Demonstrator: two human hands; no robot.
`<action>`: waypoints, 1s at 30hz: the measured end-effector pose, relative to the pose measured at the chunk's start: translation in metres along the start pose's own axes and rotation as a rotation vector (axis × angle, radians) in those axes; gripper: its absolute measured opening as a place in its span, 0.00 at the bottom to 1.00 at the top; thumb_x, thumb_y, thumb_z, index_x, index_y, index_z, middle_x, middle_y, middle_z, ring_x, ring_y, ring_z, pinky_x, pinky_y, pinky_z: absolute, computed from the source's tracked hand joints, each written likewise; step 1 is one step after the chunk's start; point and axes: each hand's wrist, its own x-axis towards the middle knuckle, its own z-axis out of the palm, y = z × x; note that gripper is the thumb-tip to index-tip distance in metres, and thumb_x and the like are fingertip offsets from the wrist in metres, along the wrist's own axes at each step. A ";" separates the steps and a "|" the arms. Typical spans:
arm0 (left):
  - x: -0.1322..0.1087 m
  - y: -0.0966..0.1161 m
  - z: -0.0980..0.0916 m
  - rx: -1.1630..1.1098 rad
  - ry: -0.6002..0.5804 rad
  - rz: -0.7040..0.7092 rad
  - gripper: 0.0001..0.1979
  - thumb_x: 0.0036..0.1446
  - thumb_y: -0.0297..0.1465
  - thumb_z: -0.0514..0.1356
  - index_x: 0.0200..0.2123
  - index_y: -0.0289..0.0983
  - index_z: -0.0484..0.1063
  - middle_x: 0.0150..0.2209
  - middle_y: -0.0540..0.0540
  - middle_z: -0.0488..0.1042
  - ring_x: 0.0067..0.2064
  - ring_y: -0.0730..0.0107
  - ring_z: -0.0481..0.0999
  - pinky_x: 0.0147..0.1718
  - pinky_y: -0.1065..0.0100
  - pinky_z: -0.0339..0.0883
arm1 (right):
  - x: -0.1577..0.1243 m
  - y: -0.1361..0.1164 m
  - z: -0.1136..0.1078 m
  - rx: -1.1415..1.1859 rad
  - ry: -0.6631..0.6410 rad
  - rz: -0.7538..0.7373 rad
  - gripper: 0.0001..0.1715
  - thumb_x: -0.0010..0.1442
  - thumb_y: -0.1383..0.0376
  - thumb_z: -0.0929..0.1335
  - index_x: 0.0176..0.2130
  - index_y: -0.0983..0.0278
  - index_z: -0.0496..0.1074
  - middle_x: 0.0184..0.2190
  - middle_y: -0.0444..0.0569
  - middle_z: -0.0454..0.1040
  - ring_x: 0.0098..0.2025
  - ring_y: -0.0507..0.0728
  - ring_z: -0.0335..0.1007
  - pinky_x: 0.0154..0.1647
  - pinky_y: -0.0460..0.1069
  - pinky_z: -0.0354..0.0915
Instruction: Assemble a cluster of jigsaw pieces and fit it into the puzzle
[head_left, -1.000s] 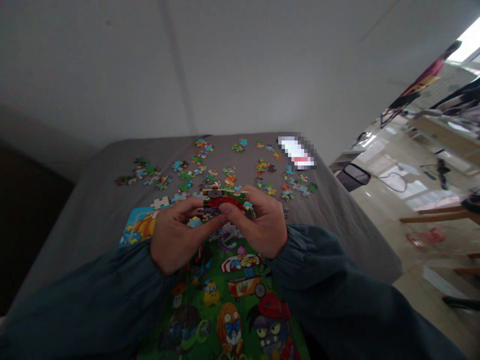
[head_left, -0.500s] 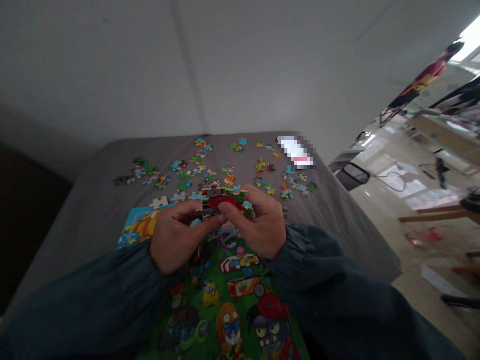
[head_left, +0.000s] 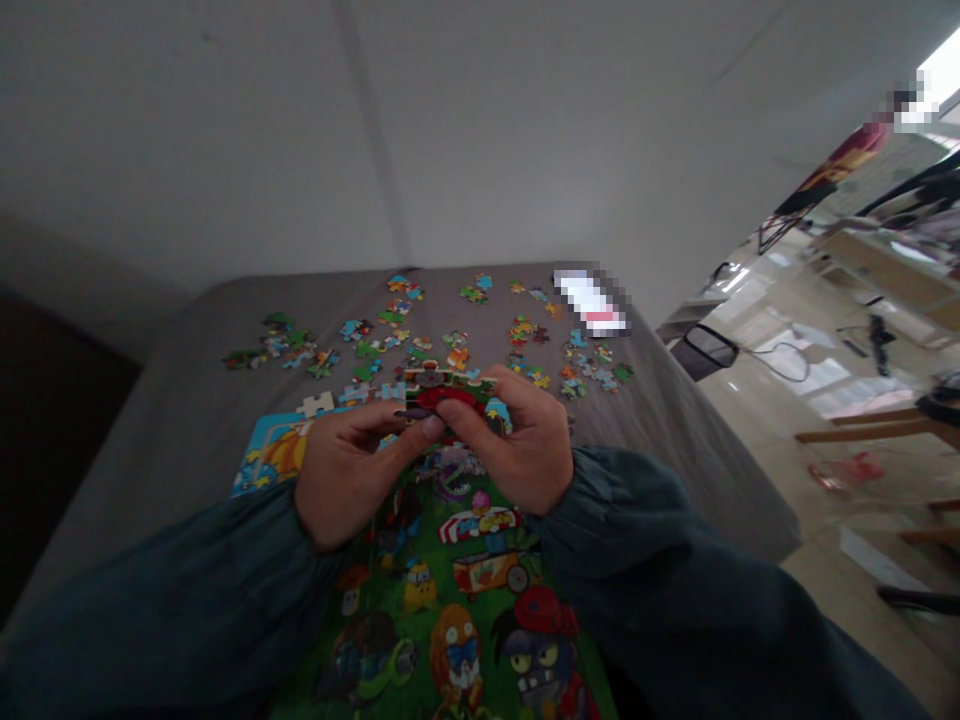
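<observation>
My left hand (head_left: 352,470) and my right hand (head_left: 525,440) meet in the middle, thumbs almost touching. Between them they pinch a small joined section of jigsaw puzzle (head_left: 450,393), printed in red, green and grey. Fingers cover parts of it, so its full outline is hidden. Beneath the hands lies a green picture sheet (head_left: 405,610) with cartoon characters and a food cart. A blue-edged puzzle board (head_left: 264,440) with an orange figure shows left of my left hand. A pale puzzle piece (head_left: 316,403) rests at its top edge.
Loose puzzle pieces (head_left: 289,340) are scattered in clusters over the grey cloth-covered table (head_left: 180,400). A phone with a blurred screen (head_left: 591,302) lies at the back right, near the white wall (head_left: 480,130). Past the table's right edge are the floor and wooden furniture legs (head_left: 862,428).
My left thumb has drawn back slightly to the left from my right thumb. Both hands still grip the puzzle section, and the pieces on the table lie as before.
</observation>
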 end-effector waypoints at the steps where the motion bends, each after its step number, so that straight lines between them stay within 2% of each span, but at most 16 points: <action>1: 0.000 0.000 0.000 0.015 0.000 0.015 0.08 0.51 0.42 0.70 0.28 0.45 0.83 0.31 0.52 0.85 0.33 0.60 0.83 0.34 0.63 0.77 | 0.000 0.000 0.000 -0.005 0.000 0.003 0.10 0.64 0.62 0.70 0.31 0.62 0.74 0.27 0.43 0.71 0.30 0.50 0.68 0.34 0.47 0.66; 4: 0.000 -0.001 -0.002 0.048 0.003 0.035 0.08 0.53 0.41 0.69 0.28 0.45 0.83 0.30 0.53 0.85 0.33 0.59 0.84 0.34 0.62 0.78 | 0.001 0.000 -0.001 -0.010 -0.004 0.013 0.09 0.64 0.61 0.70 0.32 0.62 0.75 0.26 0.42 0.71 0.30 0.50 0.67 0.34 0.47 0.65; 12: 0.001 -0.005 -0.001 0.081 0.054 0.026 0.10 0.50 0.42 0.70 0.27 0.43 0.81 0.28 0.52 0.84 0.30 0.60 0.82 0.30 0.64 0.76 | 0.001 0.003 0.000 0.021 -0.009 0.112 0.13 0.63 0.59 0.71 0.29 0.63 0.75 0.24 0.42 0.71 0.27 0.50 0.65 0.31 0.47 0.61; 14: 0.001 -0.007 0.001 0.029 0.074 0.007 0.11 0.48 0.42 0.72 0.30 0.43 0.81 0.30 0.51 0.84 0.31 0.59 0.83 0.30 0.63 0.77 | 0.001 0.004 0.000 0.021 -0.010 0.142 0.15 0.62 0.57 0.71 0.28 0.63 0.74 0.24 0.42 0.71 0.27 0.50 0.65 0.31 0.47 0.61; 17: 0.001 -0.010 0.003 -0.038 0.105 -0.026 0.19 0.41 0.42 0.75 0.37 0.42 0.80 0.34 0.49 0.85 0.34 0.57 0.84 0.33 0.62 0.79 | 0.000 0.004 0.001 0.024 -0.018 0.163 0.15 0.62 0.56 0.71 0.28 0.63 0.75 0.25 0.43 0.73 0.27 0.50 0.65 0.31 0.47 0.62; 21: 0.002 -0.011 0.005 -0.046 0.091 0.025 0.22 0.38 0.41 0.77 0.37 0.42 0.79 0.38 0.48 0.85 0.37 0.57 0.84 0.38 0.61 0.78 | -0.001 0.005 0.002 0.027 -0.023 0.173 0.14 0.62 0.57 0.71 0.29 0.63 0.75 0.26 0.44 0.75 0.28 0.51 0.67 0.32 0.48 0.63; 27: 0.002 -0.011 0.006 -0.074 0.084 0.094 0.18 0.42 0.38 0.76 0.37 0.43 0.79 0.36 0.50 0.84 0.35 0.63 0.83 0.36 0.67 0.76 | 0.000 0.003 0.002 0.033 -0.040 0.159 0.14 0.62 0.57 0.71 0.29 0.64 0.76 0.28 0.46 0.77 0.29 0.51 0.68 0.33 0.48 0.64; 30: 0.001 -0.016 0.007 -0.061 0.121 0.129 0.19 0.42 0.36 0.76 0.39 0.44 0.79 0.37 0.52 0.84 0.35 0.66 0.83 0.35 0.69 0.76 | 0.000 0.004 0.002 0.048 -0.047 0.178 0.15 0.62 0.57 0.71 0.29 0.63 0.76 0.28 0.45 0.77 0.29 0.51 0.69 0.33 0.48 0.65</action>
